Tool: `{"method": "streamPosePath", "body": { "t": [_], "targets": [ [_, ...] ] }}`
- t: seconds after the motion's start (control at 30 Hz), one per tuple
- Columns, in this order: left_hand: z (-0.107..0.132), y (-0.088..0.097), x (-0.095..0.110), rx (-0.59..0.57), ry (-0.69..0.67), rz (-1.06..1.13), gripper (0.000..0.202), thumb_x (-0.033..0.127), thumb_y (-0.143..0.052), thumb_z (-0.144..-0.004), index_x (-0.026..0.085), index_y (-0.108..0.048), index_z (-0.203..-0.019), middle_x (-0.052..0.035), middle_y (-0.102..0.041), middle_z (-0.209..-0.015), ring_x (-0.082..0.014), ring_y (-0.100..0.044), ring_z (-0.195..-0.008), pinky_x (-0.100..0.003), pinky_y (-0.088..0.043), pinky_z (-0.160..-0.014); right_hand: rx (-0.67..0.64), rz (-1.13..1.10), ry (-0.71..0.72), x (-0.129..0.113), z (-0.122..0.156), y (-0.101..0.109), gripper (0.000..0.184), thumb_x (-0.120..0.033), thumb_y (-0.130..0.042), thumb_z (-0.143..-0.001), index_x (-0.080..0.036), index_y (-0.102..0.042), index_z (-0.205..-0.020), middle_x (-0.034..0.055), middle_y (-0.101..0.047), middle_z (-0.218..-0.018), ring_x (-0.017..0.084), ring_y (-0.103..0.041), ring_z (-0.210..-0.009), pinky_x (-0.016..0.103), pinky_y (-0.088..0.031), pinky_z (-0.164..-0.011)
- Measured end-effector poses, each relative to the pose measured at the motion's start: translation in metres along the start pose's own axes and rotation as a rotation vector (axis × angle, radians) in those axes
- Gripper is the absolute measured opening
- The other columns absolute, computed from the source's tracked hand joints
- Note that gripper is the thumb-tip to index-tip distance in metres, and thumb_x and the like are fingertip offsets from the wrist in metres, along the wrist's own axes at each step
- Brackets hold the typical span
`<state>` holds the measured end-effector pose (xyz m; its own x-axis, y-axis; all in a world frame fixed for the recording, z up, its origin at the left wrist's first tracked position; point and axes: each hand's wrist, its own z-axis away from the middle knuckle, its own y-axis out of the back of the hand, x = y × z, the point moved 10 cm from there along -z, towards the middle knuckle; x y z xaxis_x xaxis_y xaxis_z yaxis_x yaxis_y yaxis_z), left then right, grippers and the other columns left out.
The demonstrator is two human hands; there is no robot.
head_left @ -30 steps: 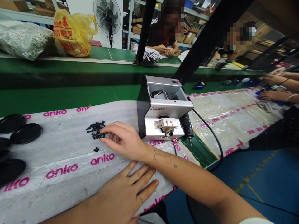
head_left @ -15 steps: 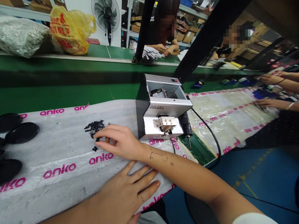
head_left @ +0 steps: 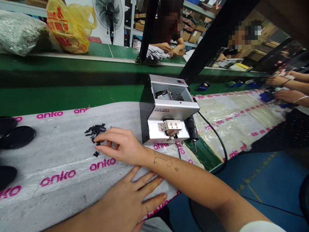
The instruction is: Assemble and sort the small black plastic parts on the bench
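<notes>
My right hand (head_left: 123, 146) has its fingers curled half open, thumb and forefinger pinching at one of the small black pieces (head_left: 95, 130) at the near edge of their pile, just ahead of the fingertips, while my left hand (head_left: 130, 203) lies open and flat on the plastic sheet (head_left: 60, 154) covering the table, holding nothing. I judge the picking has barely begun: nearly all the pieces remain heaped, one stray piece (head_left: 96, 154) lies just below my right thumb, and the silver machine (head_left: 166, 111) right of that hand shows no piece I can make out.
</notes>
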<state>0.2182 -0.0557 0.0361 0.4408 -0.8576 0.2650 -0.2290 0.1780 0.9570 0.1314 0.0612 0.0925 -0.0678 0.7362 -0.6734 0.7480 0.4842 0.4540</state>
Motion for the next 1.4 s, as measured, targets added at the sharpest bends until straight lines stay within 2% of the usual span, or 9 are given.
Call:
{"method": "streamPosePath", "body": {
  "t": [0.17, 0.33, 0.43, 0.63, 0.8, 0.97, 1.1, 1.27, 1.4],
  "targets": [
    [-0.002, 0.002, 0.003, 0.042, -0.025, -0.034, 0.053, 0.043, -0.032, -0.100, 0.021, -0.036, -0.148, -0.0054, -0.032, -0.156, -0.0248, -0.026, -0.143, -0.049, 0.014, -0.114, 0.012, -0.012, -0.001, 0.000, -0.002, 0.001, 0.016, -0.020, -0.067, -0.088, -0.008, -0.068, -0.100, 0.0038, -0.066, -0.087, 0.008, -0.058, -0.068, 0.019, -0.054, -0.072],
    [-0.004, 0.005, 0.004, 0.033, -0.033, -0.036, 0.052, 0.043, -0.029, -0.101, 0.019, -0.037, -0.147, -0.0052, -0.037, -0.154, -0.0227, -0.027, -0.141, -0.048, 0.018, -0.114, 0.034, -0.019, -0.019, 0.002, -0.003, 0.003, 0.017, -0.019, -0.068, -0.087, -0.007, -0.069, -0.100, 0.0027, -0.064, -0.084, 0.007, -0.057, -0.068, 0.018, -0.053, -0.071],
    [-0.004, 0.004, 0.005, 0.046, -0.024, -0.049, 0.055, 0.045, -0.030, -0.100, 0.018, -0.036, -0.147, -0.0061, -0.035, -0.155, -0.0238, -0.028, -0.142, -0.049, 0.015, -0.115, 0.045, -0.010, -0.046, 0.004, -0.003, 0.004, 0.017, -0.020, -0.068, -0.087, -0.008, -0.069, -0.100, 0.0022, -0.064, -0.083, 0.007, -0.057, -0.068, 0.018, -0.053, -0.072],
    [-0.005, -0.001, 0.014, 0.042, -0.085, -0.101, 0.058, 0.039, -0.032, -0.099, 0.010, -0.033, -0.149, -0.0070, -0.034, -0.155, -0.0205, -0.026, -0.144, -0.044, -0.012, -0.119, 0.027, 0.011, -0.109, 0.011, -0.001, 0.001, 0.019, -0.024, -0.066, -0.089, -0.010, -0.067, -0.101, 0.0027, -0.064, -0.084, 0.008, -0.058, -0.068, 0.020, -0.053, -0.071],
    [-0.008, -0.002, 0.014, 0.026, -0.055, -0.106, 0.057, 0.041, -0.034, -0.099, 0.011, -0.036, -0.147, -0.0077, -0.034, -0.155, -0.0215, -0.026, -0.144, -0.045, -0.010, -0.120, 0.002, -0.016, -0.172, 0.018, 0.000, -0.002, 0.019, -0.026, -0.065, -0.089, -0.012, -0.068, -0.101, 0.0020, -0.065, -0.083, 0.008, -0.060, -0.069, 0.020, -0.054, -0.072],
    [-0.008, -0.011, 0.020, 0.041, -0.027, -0.171, 0.071, 0.061, -0.041, -0.095, 0.011, -0.041, -0.146, -0.0104, -0.033, -0.155, -0.0249, -0.024, -0.145, -0.041, -0.012, -0.120, 0.021, -0.043, -0.240, 0.026, 0.000, 0.001, 0.017, -0.025, -0.066, -0.088, -0.013, -0.069, -0.099, 0.0022, -0.066, -0.084, 0.008, -0.059, -0.068, 0.021, -0.053, -0.071],
    [-0.008, -0.021, 0.029, 0.050, -0.045, -0.270, 0.081, 0.067, -0.048, -0.088, 0.009, -0.042, -0.145, -0.0144, -0.034, -0.154, -0.0292, -0.026, -0.144, -0.043, -0.014, -0.120, 0.019, -0.072, -0.255, 0.028, -0.001, 0.002, 0.016, -0.024, -0.068, -0.086, -0.013, -0.069, -0.099, 0.0018, -0.068, -0.086, 0.008, -0.059, -0.067, 0.020, -0.052, -0.069],
    [-0.008, -0.017, 0.030, 0.068, -0.043, -0.271, 0.055, 0.042, -0.037, -0.098, 0.011, -0.046, -0.143, -0.0093, -0.032, -0.156, -0.0260, -0.029, -0.143, -0.040, -0.018, -0.118, 0.028, -0.086, -0.275, 0.028, 0.000, 0.002, 0.016, -0.023, -0.069, -0.086, -0.013, -0.070, -0.098, 0.0016, -0.068, -0.085, 0.008, -0.058, -0.066, 0.020, -0.052, -0.068],
    [-0.007, -0.010, 0.029, 0.078, -0.018, -0.242, 0.051, 0.031, -0.029, -0.099, 0.011, -0.047, -0.143, -0.0084, -0.039, -0.152, -0.0244, -0.033, -0.141, -0.038, -0.019, -0.117, 0.009, -0.092, -0.280, 0.027, 0.000, 0.000, 0.016, -0.024, -0.069, -0.086, -0.014, -0.069, -0.098, 0.0019, -0.068, -0.086, 0.008, -0.059, -0.067, 0.021, -0.053, -0.068]
  ]
}}
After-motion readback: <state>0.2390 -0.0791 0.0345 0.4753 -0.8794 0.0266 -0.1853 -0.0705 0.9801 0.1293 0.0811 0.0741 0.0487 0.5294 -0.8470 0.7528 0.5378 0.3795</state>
